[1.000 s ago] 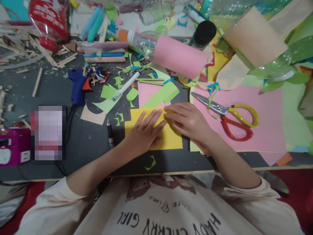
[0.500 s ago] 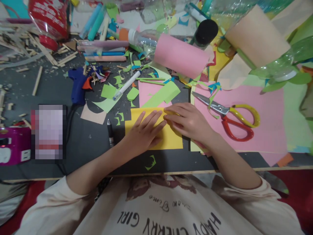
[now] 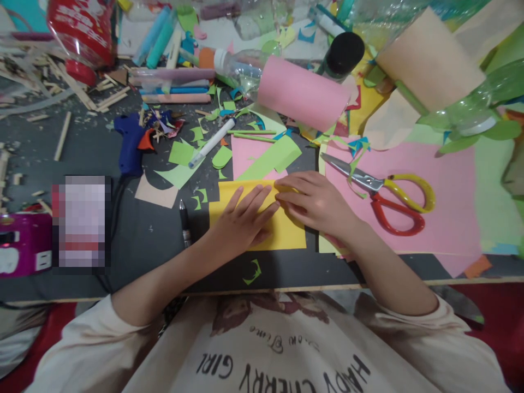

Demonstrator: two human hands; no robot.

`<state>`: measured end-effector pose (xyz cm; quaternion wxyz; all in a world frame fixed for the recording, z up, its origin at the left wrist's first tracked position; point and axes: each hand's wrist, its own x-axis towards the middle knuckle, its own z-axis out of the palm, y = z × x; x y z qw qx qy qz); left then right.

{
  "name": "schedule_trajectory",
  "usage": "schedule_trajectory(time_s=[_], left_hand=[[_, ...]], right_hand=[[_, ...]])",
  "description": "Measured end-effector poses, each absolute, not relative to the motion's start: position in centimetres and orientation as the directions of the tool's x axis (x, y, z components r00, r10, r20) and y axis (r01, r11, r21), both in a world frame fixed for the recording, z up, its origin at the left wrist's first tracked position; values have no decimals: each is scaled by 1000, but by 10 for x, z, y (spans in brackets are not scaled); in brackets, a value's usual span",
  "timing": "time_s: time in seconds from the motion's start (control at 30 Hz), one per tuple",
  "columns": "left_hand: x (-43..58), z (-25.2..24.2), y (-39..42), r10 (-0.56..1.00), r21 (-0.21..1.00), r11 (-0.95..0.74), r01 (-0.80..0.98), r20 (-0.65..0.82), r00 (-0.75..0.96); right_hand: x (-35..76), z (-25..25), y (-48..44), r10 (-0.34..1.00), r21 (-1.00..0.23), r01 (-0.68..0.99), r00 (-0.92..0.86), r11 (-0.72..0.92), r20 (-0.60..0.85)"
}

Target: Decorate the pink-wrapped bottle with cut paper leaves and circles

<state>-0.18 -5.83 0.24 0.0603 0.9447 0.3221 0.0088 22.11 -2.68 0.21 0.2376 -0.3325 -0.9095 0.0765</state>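
Fingers spread on your left hand and bunched on your right hand, any pinch impossible to tell, you've scarcely moved, so the yellow paper beneath them on the tabletop seems merely held steady.

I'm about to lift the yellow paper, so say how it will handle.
The yellow paper is probably light and bendy, as it looks thin. Pushed, it may buckle rather than slide, with the left hand spread on it.
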Motion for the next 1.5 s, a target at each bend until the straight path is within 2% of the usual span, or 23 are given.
schedule_trajectory(time_s=[0.3, 0.4, 0.5, 0.57, 0.63, 0.73, 0.87, 1.13, 1.5], left_hand=[[-2, 2, -58, 610, 100, -788, 608, -14, 793], [-1, 2, -58, 615, 126, -780, 613, -28, 788], [-1, 1, -57, 631, 164, -761, 627, -39, 775], [-1, 1, -56, 633, 190, -753, 630, -50, 772], [-1, 0, -55, 637, 206, -747, 632, -54, 769], [0, 0, -53, 640, 208, -742, 638, -65, 766], [1, 4, -51, 632, 220, -740, 636, -97, 769], [0, 6, -48, 663, 319, -698, 641, -49, 747], [1, 7, -47, 667, 338, -683, 648, -72, 741]], right_hand=[[221, 0, -28, 682, -343, 591, -655, 730, 324], [224, 2, -27, 678, -319, 598, -630, 735, 379], [229, 4, -27, 747, -330, 685, -491, 649, 449], [231, 5, -27, 809, -370, 746, -377, 553, 451], [231, 4, -28, 840, -407, 757, -338, 510, 424], [224, 0, -31, 819, -395, 722, -445, 568, 364], [212, -5, -36, 756, -284, 702, -587, 653, 288], [206, -6, -41, 812, -316, 751, -561, 580, 157], [198, -8, -42, 790, -172, 771, -590, 613, 167]])
